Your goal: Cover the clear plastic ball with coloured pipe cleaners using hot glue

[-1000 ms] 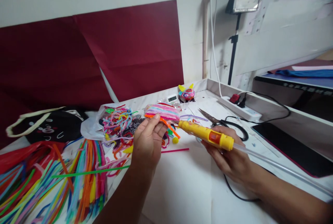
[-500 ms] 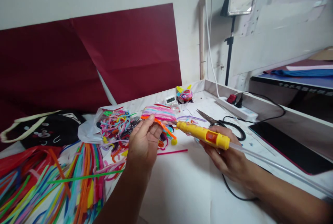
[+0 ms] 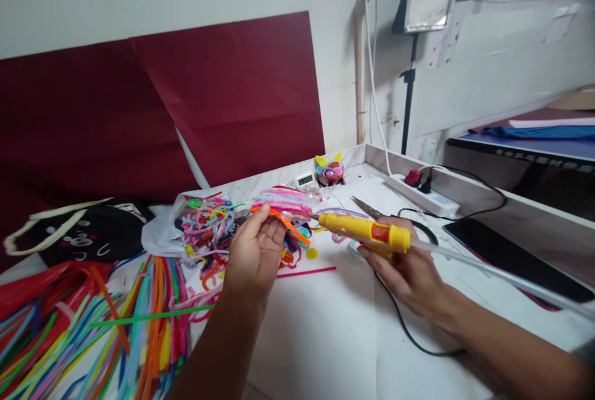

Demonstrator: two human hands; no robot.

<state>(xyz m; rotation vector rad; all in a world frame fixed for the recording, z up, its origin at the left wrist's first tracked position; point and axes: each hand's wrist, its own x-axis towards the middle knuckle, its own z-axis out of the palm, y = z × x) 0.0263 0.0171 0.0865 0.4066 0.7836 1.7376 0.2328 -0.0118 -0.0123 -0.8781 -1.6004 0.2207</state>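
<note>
My left hand (image 3: 255,248) is closed on a striped pipe-cleaner piece (image 3: 284,200), with rows of pink, white, light blue and red. An orange pipe cleaner (image 3: 292,230) runs along its near edge, and its right end hangs free. Wrapped in my right hand (image 3: 409,279) is a yellow hot glue gun (image 3: 356,229) with a long clear glue stick (image 3: 493,273) in its back. Its nozzle points left, close to the right edge of the striped piece; whether they touch I cannot tell. A magenta pipe cleaner (image 3: 309,271) lies on the white table below.
Loose pipe cleaners (image 3: 153,319) spread at the left, near a black bag (image 3: 88,232). Scraps fill a plastic bag (image 3: 160,235). Scissors (image 3: 367,208), a power strip (image 3: 425,194) and a phone (image 3: 511,257) lie right. A horned figure (image 3: 331,170) and small timer (image 3: 305,180) stand behind.
The back of the glue gun has risen slightly, so it lies more level, and its nozzle remains near the piece. My left hand has barely moved.
</note>
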